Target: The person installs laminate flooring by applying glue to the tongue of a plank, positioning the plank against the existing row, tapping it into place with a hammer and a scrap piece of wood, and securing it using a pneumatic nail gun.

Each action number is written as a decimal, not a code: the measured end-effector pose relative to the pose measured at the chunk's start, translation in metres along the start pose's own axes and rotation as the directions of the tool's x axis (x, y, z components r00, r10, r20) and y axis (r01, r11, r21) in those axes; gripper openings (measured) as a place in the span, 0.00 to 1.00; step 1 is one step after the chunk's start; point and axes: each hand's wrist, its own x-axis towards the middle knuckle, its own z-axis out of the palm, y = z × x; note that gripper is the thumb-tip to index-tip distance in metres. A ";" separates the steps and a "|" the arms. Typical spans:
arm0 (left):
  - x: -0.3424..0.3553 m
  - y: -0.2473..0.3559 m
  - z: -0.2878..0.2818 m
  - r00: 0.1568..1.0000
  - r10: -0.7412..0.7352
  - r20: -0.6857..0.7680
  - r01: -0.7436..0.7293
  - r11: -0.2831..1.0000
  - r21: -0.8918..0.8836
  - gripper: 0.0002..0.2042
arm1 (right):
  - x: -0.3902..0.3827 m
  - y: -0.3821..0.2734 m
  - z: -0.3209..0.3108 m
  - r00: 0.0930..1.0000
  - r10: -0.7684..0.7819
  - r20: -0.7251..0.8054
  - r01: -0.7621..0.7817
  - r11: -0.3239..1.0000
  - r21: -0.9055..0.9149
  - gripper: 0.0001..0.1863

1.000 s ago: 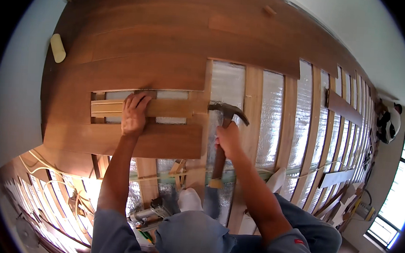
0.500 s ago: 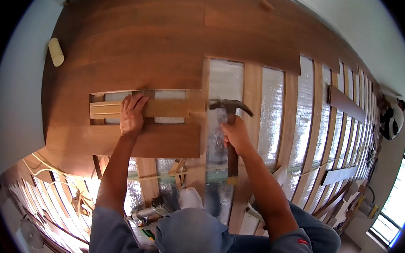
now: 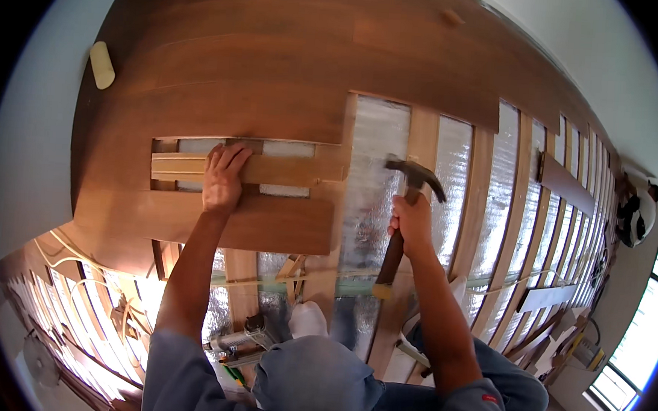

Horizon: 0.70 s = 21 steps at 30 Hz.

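Observation:
My left hand (image 3: 223, 180) grips a light wooden strip (image 3: 278, 170) lying lengthwise in an open slot in the brown plank floor (image 3: 260, 224), its fingers curled over the strip. Pale battens and silvery sheeting show through the slot. My right hand (image 3: 411, 222) is closed round the handle of a claw hammer (image 3: 414, 173), held over the silvery underlay (image 3: 378, 133) to the right of the strip's end, with the head apart from it.
A cream cylinder (image 3: 102, 65) lies near the left wall. Slatted battens (image 3: 517, 217) extend right, with loose boards (image 3: 568, 182) across them. A nail gun (image 3: 246, 336) and cords lie near my feet. Another person (image 3: 636, 213) works at the far right, near a window.
My right hand has moved the hammer rightward, so its head now stands farther from the strip's end. My left hand remains on the strip; the view has shifted slightly.

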 end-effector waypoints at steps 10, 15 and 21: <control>0.000 -0.001 0.006 1.000 0.005 -0.013 -0.005 0.999 -0.043 0.21 | 0.002 -0.003 0.001 0.998 0.009 0.066 -0.005 0.997 -0.072 0.08; -0.014 -0.018 0.029 0.995 0.045 -0.089 -0.067 0.961 -0.268 0.24 | 0.003 0.026 0.022 0.994 0.024 0.109 -0.019 0.999 -0.043 0.06; -0.010 -0.011 0.013 1.000 0.017 -0.013 -0.018 0.995 -0.094 0.21 | 0.003 0.016 0.025 0.973 0.083 0.216 -0.057 0.991 -0.123 0.07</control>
